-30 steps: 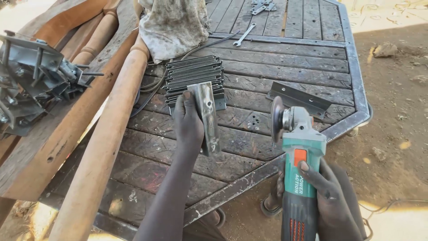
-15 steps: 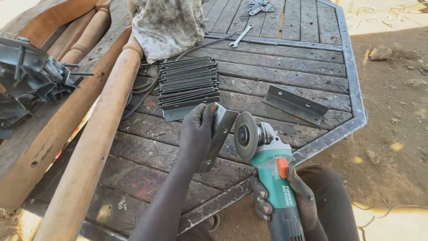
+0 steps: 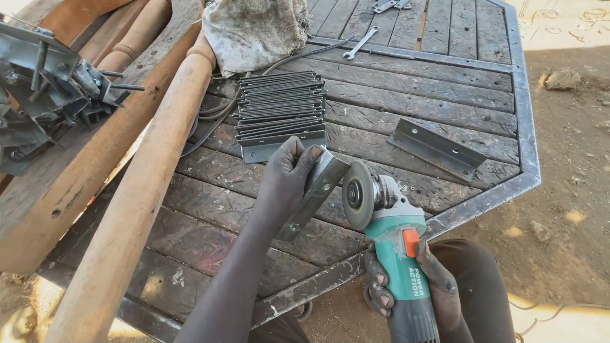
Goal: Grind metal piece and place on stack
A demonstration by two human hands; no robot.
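Near the table's front edge, our left hand grips an angle bracket; our right hand clasps the grinder, disc beside it. We judge grinding underway; next comes steady edge contact.

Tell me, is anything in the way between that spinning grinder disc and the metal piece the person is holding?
Nothing visible. The left hand holds the angled metal piece tilted over the wooden table, and the disc of the green angle grinder, gripped by the right hand, sits right beside its upper end. Whether they touch, I cannot tell.
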